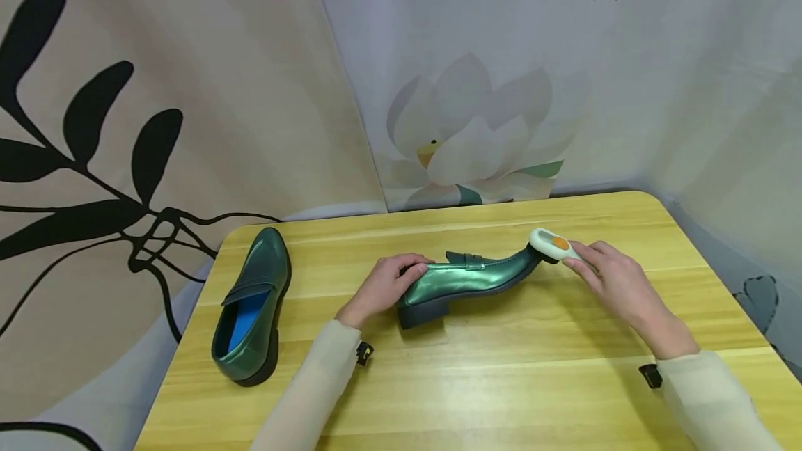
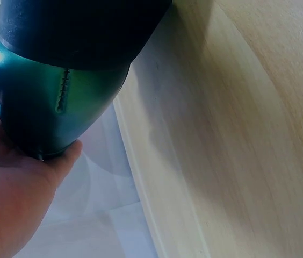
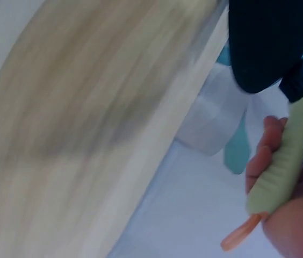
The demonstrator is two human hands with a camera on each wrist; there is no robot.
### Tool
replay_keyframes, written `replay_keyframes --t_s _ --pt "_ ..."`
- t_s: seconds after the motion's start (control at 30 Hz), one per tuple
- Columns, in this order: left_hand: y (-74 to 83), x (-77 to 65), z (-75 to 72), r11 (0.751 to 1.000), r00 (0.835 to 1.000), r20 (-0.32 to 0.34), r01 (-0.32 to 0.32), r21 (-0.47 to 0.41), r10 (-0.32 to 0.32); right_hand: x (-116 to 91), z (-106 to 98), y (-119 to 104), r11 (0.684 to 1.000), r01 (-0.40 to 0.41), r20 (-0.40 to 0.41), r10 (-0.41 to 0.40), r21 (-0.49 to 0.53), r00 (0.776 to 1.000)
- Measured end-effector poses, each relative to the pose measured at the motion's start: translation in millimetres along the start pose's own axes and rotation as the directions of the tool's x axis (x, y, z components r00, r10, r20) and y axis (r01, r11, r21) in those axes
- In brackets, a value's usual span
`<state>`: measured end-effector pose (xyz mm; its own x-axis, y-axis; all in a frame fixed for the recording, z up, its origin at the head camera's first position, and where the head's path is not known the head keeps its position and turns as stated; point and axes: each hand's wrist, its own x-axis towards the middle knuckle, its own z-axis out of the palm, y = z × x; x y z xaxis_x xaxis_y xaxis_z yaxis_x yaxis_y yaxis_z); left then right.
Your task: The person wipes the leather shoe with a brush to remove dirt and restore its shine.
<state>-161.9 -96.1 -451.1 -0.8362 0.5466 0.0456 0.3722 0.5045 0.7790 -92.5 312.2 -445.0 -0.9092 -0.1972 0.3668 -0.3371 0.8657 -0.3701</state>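
Observation:
My left hand [image 1: 385, 285] grips a shiny green loafer [image 1: 454, 282] by the back of its opening. The loafer is held tilted over the table, toe to the right and heel block low. In the left wrist view, its dark heel block [image 2: 81, 32] and stitched green back [image 2: 38, 91] show, with the thumb at the collar. My right hand [image 1: 610, 284] holds a pale shoe brush [image 1: 544, 241] with an orange oval on it. Its dark bristles meet the loafer's toe. An orange loop [image 3: 240, 232] hangs from the handle's end in the right wrist view.
A matching green loafer [image 1: 253, 312] with a blue insole stands upright at the table's left, toe pointing away. The wooden table [image 1: 501, 388] has rounded far corners. Behind it hangs a pale curtain [image 1: 263, 89] printed with leaves and a flower.

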Motion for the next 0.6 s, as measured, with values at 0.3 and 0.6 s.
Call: replay_keyframes --t_s 0.3,0.6 --pt "-0.2 0.6 -2.2 1.0 1.0 -0.006 0.01 0.01 -0.01 3 -3 3 0.996 -0.084 0.039 0.083 0.008 0.996" --pt "1.6 -1.0 -0.3 1.0 1.0 -0.003 0.01 0.004 -0.01 12 6 13 0.993 -0.117 0.059 0.116 0.013 0.991"
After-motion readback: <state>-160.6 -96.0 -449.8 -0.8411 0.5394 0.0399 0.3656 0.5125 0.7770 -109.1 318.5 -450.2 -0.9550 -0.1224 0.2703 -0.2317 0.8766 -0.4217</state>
